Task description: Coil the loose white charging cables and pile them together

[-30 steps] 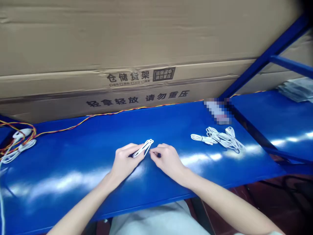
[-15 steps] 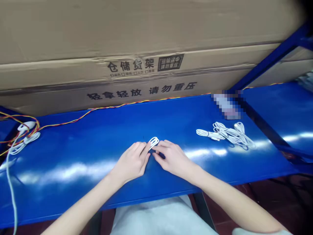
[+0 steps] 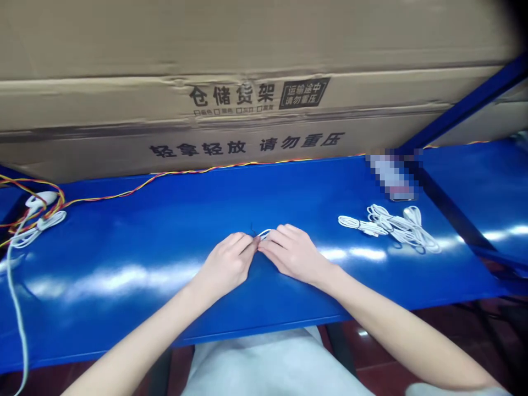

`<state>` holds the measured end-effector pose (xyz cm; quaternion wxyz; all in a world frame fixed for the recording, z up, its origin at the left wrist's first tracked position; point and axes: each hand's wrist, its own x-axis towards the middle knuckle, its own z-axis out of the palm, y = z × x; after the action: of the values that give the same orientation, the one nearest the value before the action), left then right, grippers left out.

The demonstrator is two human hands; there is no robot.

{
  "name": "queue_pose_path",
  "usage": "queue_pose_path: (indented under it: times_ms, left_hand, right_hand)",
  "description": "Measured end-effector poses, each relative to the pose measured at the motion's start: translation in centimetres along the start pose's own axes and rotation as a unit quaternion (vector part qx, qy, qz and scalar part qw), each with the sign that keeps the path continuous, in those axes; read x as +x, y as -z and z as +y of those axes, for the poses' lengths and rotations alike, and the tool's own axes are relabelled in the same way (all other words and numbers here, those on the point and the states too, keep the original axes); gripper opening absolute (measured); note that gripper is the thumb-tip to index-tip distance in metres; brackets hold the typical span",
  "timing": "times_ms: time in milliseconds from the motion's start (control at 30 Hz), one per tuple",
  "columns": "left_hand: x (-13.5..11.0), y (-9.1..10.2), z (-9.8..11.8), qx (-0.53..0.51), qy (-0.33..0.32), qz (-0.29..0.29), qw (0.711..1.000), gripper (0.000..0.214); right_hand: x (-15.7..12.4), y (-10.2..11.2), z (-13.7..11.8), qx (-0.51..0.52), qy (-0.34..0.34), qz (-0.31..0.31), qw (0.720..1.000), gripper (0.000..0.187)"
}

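Near the middle of the blue table, my left hand [image 3: 231, 259] and my right hand [image 3: 295, 254] meet at their fingertips. Between them is a small coiled white cable [image 3: 264, 234], of which only a short looped part shows above the fingers. Both hands are closed in a pinch on this coil. A thin dark strand, like a twist tie [image 3: 252, 226], sticks up beside the left fingertips. Fingers cover most of the coil, so how the strand passes round it is hidden.
Several bundled white cables [image 3: 391, 228] lie to the right on the blue table [image 3: 136, 313]. Behind them is a blurred-out object [image 3: 391, 175]. Twisted red and yellow wires [image 3: 165, 174] run along the cardboard boxes [image 3: 247, 44]. A white cable bundle [image 3: 51, 221] lies at left.
My right hand has closed in against the left, its fingers now together on the coil. Less of the white loop shows, and the dark strand stands out more. The view has shifted slightly.
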<state>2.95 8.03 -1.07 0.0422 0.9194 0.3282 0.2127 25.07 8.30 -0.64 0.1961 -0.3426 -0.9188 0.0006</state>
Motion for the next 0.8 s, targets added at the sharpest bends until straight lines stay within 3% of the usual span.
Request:
queue_pose_path:
  times_ms: [233,400,533,600,800]
  left_hand:
    - [-0.1,0.3,-1.0,-0.044,-0.023,0.029,0.998,0.023]
    - [-0.5,0.0,-1.5,-0.061,-0.037,0.076,0.995,0.019]
    - [-0.6,-0.2,-1.3,-0.052,-0.024,0.086,0.995,0.017]
    - [-0.6,-0.2,-1.1,-0.042,-0.016,0.088,0.995,0.018]
    - [-0.7,-0.3,-0.9,-0.029,0.002,0.093,0.995,0.020]
  right_hand:
    - [1.5,-0.6,0.2,0.135,-0.151,0.014,0.979,0.021]
    - [2.2,-1.2,-0.2,0.181,-0.202,0.019,0.962,0.022]
    - [2.2,-1.4,-0.7,0.202,-0.255,0.060,0.944,0.009]
    - [1.9,-1.5,-0.7,0.201,-0.254,0.065,0.944,0.010]
    - [0.3,-0.9,-0.1,0.123,-0.118,0.025,0.985,0.018]
